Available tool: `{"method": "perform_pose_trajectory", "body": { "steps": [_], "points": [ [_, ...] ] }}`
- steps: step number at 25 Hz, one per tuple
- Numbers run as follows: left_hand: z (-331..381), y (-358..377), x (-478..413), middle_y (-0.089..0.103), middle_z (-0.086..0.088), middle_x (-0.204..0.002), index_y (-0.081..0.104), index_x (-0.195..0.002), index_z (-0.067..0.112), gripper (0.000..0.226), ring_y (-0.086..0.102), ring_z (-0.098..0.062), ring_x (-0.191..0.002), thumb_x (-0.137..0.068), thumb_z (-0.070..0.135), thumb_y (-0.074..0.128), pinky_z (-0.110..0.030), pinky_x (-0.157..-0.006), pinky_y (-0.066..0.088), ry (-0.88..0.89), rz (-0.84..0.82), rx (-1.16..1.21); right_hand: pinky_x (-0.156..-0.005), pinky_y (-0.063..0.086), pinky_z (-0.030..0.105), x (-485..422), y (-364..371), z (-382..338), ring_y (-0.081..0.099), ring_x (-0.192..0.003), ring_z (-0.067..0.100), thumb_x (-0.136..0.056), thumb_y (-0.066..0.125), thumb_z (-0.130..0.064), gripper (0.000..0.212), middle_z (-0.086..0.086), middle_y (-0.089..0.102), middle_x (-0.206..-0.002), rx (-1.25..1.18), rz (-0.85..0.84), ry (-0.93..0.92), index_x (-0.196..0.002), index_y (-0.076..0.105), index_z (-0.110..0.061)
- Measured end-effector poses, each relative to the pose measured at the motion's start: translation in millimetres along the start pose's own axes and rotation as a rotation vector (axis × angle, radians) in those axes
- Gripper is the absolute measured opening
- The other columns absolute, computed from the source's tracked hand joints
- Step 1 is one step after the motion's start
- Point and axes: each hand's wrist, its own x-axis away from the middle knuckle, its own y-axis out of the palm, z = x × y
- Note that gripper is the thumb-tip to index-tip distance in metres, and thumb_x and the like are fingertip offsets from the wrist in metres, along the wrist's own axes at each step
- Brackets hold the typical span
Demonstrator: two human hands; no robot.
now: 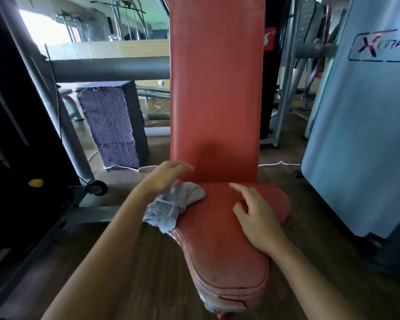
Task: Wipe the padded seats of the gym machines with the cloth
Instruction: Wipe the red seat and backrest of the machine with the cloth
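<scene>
Nearest me, the narrow front of the red padded seat [226,250], vinyl worn, stitching scuffed, a split showing at the front lip. What held it up could not be seen; its underside was cut off at the bottom edge.

Right hand [254,218] lay flat on the seat's right half, fingers spread, grasping nothing. It looked to be steadying or resting only.

Grey cloth [176,203] sat bunched on the seat's rear left corner, one frayed end spilling over the edge. Left hand [165,177] was over its back part, fingers loose and extended (blurred, so contact was hard to judge). I could not tell whether the fingers were pinching the cloth or merely above it; they were not clenched.

Handling, as a judgement: the cloth looked light, limp and thin, likely to fold under itself if pushed from one end. Best taken by the bunched middle, palm pressed flat on top, so it spreads while wiping. The vinyl seemed smooth, so the cloth should slide easily; the cracked front seam might snag loose threads.

Behind, the upright red back pad [217,88] rose out of frame. To the left, grey frame tubes [109,69] and a fuzzy dark block [113,123] on the wood floor. To the right, a pale shroud [365,135] with partly cut-off lettering. Farther machines were too blurred to identify.
</scene>
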Motion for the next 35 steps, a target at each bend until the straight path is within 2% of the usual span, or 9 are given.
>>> {"method": "perform_pose_trajectory", "body": {
  "steps": [3,9,12,14,16,18,22,30,35],
  "points": [
    [-25,-13,28,0.061,0.014,-0.137,0.062,-0.136,0.026,0.033,0.052,0.001,-0.130,-0.105,0.027,0.049,-0.029,-0.120,0.032,0.059,-0.213,-0.122,-0.110,0.037,0.027,1,2,3,0.047,-0.130,0.006,-0.099,0.052,-0.019,0.045,-0.012,0.052,-0.138,-0.051,0.050,0.016,-0.143,0.051,-0.030],
    [11,65,43,0.042,0.013,-0.154,0.043,-0.150,0.025,0.044,0.034,-0.006,-0.142,-0.110,0.035,0.029,-0.036,-0.122,0.017,0.160,-0.039,-0.514,-0.110,0.042,0.033,0,2,2,0.048,-0.129,0.007,-0.101,0.049,-0.018,0.041,-0.009,0.053,-0.139,-0.130,0.142,0.037,-0.141,0.052,-0.026],
    [30,103,59,0.019,-0.001,-0.167,0.024,-0.158,0.017,0.054,0.011,-0.019,-0.155,-0.109,0.039,0.029,-0.044,-0.125,0.007,0.081,-0.145,-0.383,-0.108,0.038,0.024,2,-1,-2,0.050,-0.127,0.006,-0.102,0.049,-0.017,0.035,-0.008,0.058,-0.135,-0.199,0.216,0.025,-0.135,0.058,-0.022],
    [36,114,76,0.018,0.003,-0.166,0.016,-0.160,0.031,0.070,0.011,-0.018,-0.155,-0.100,0.057,0.040,-0.045,-0.127,0.009,0.022,-0.227,-0.048,-0.104,0.040,0.022,2,-7,-3,0.056,-0.121,0.006,-0.102,0.050,-0.019,0.028,-0.011,0.064,-0.124,-0.333,0.225,0.094,-0.125,0.065,-0.025],
    [28,103,83,0.041,0.008,-0.157,0.036,-0.150,0.048,0.071,0.035,-0.015,-0.147,-0.083,0.070,0.047,-0.043,-0.125,0.022,0.019,-0.194,0.230,-0.105,0.045,0.032,-2,-18,-4,0.061,-0.115,0.010,-0.103,0.049,-0.029,0.024,-0.010,0.070,-0.113,-0.492,0.146,0.222,-0.112,0.071,-0.031],
    [14,86,82,0.070,0.009,-0.124,0.068,-0.115,0.048,0.045,0.062,-0.015,-0.122,-0.079,0.068,0.050,-0.044,-0.114,0.041,0.019,0.044,0.332,-0.108,0.043,0.036,-3,-33,-7,0.061,-0.117,0.010,-0.100,0.048,-0.046,0.028,-0.011,0.070,-0.116,-0.558,0.003,0.314,-0.110,0.072,-0.039],
    [-20,83,88,0.070,0.010,-0.097,0.068,-0.093,0.027,0.020,0.063,-0.015,-0.102,-0.103,0.027,0.051,-0.036,-0.099,0.045,0.139,0.425,0.046,-0.105,0.035,0.025,8,-40,-31,0.050,-0.126,0.003,-0.095,0.053,-0.058,0.044,-0.017,0.060,-0.134,-0.150,-0.301,0.200,-0.128,0.067,-0.033],
    [-41,86,81,0.070,0.012,-0.103,0.070,-0.097,0.028,0.035,0.060,-0.019,-0.107,-0.098,0.042,0.038,-0.044,-0.101,0.043,0.255,0.411,-0.037,-0.082,0.051,0.035,68,-40,-69,0.055,-0.097,0.012,-0.076,0.069,-0.061,0.035,-0.011,0.060,-0.099,0.306,-0.131,0.051,-0.096,0.062,-0.033],
    [-41,84,85,0.068,0.014,-0.108,0.069,-0.096,0.034,0.021,0.051,-0.019,-0.112,-0.096,0.041,0.049,-0.017,-0.093,0.032,0.217,0.328,-0.103,-0.081,0.050,0.028,107,-37,-66,0.056,-0.100,0.010,-0.082,0.073,-0.038,0.024,-0.015,0.061,-0.104,0.293,-0.005,-0.126,-0.104,0.063,-0.036]
  ]
}}
